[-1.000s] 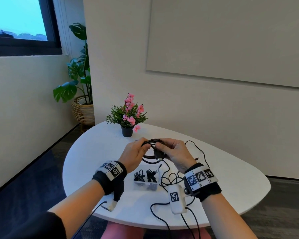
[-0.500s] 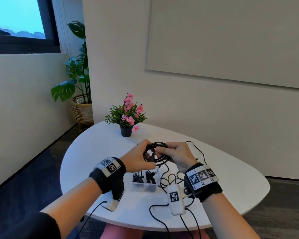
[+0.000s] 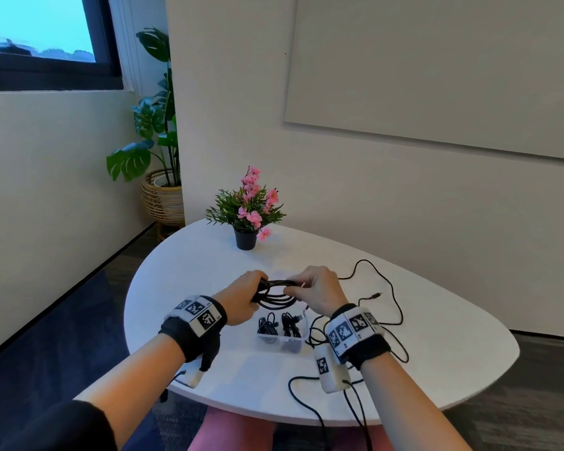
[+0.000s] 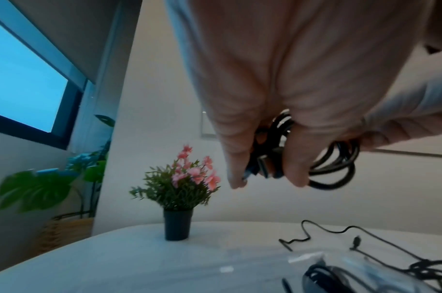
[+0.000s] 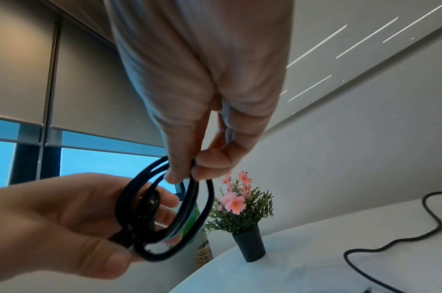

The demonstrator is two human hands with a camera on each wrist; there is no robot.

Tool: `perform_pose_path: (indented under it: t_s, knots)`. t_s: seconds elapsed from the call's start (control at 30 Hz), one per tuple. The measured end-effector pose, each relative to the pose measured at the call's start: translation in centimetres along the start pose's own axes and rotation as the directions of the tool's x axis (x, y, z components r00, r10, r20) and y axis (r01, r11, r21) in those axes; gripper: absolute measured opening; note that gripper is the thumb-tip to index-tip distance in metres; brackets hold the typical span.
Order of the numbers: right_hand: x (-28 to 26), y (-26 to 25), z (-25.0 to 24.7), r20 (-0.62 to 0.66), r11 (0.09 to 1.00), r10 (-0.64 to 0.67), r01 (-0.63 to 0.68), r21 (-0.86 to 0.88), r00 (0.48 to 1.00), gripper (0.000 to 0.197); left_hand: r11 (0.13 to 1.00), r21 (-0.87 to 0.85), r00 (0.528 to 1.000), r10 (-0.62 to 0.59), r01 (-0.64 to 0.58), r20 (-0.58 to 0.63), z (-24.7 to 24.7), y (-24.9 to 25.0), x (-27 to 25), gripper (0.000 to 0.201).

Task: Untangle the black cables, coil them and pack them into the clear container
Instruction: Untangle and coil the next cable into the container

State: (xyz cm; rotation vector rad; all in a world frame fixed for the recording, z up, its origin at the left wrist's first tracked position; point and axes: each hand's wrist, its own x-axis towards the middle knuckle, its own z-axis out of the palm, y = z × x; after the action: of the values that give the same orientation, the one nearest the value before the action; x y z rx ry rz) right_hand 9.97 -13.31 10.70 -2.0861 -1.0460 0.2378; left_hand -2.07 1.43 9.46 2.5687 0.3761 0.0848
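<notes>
A coiled black cable (image 3: 275,291) hangs in the air between both hands, above the clear container (image 3: 282,335). My left hand (image 3: 241,296) grips the coil's left side, fingers curled round the loops and the plug (image 4: 263,165). My right hand (image 3: 316,292) pinches the coil's right side between thumb and fingertips (image 5: 187,172). The coil (image 5: 164,214) is several loops thick. The container sits on the white table (image 3: 192,288) and holds two small coiled black cables (image 3: 267,325). A loose tangle of black cable (image 3: 381,307) lies on the table to the right.
A small potted plant with pink flowers (image 3: 248,216) stands at the table's far side. The wall runs close behind the table. More black leads (image 3: 306,395) trail over the near table edge by my right wrist. A large floor plant (image 3: 153,151) is at the left.
Both hands have lowered the coil toward the container and tilted it flatter. The camera view has shifted a little; the loose tangle has not moved.
</notes>
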Motion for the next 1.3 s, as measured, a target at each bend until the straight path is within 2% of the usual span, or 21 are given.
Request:
perform_pose_path:
  t_s: [0.1,0.27,0.47,0.73,0.93,1.0,1.07,1.2,1.3]
  knots:
    - [1.5,-0.6,1.9,-0.057,1.000,0.010,-0.009,0.023,0.998,0.018,0.996,-0.068,0.984,-0.067,0.057,-0.166,0.3,-2.1,-0.4,0.055]
    - [2.8,-0.4,4.7,-0.033,0.996,0.068,-0.066,0.061,0.997,0.014,0.969,-0.208,0.941,-0.192,0.136,-0.279,2.4,-3.4,-1.8,0.060]
    - [4.3,0.7,6.7,0.015,0.983,0.162,-0.162,0.083,0.987,0.022,0.955,-0.221,0.950,-0.242,0.197,-0.199,4.4,-4.1,-1.0,0.045]
    - [6.0,1.8,8.0,0.112,0.987,0.147,-0.153,0.044,0.983,0.025,0.957,-0.177,0.957,-0.257,0.232,-0.137,5.1,-5.6,-0.3,0.042]
    - [6.1,1.9,8.5,0.180,0.979,0.168,-0.185,0.080,0.969,0.025,0.949,-0.221,0.944,-0.270,0.227,-0.191,5.3,-6.2,-0.4,0.045]
    - [6.0,1.7,8.4,0.243,0.948,0.193,-0.245,0.202,0.950,0.023,0.939,-0.271,0.930,-0.278,0.211,-0.239,5.2,-6.3,-0.7,0.049]
    - [5.8,1.5,8.2,0.294,0.941,0.125,-0.207,0.268,0.948,0.022,0.927,-0.326,0.921,-0.280,0.186,-0.271,4.8,-6.4,-0.8,0.052]
    - [4.8,1.0,6.9,0.309,0.976,-0.098,0.031,0.217,0.946,0.020,0.895,-0.415,0.939,-0.272,0.166,-0.212,3.1,-7.0,-0.6,0.063]
    - [4.5,1.2,6.3,0.281,0.982,-0.108,0.059,0.179,0.954,0.030,0.878,-0.454,0.963,-0.236,0.153,-0.132,1.8,-7.3,-0.9,0.066]
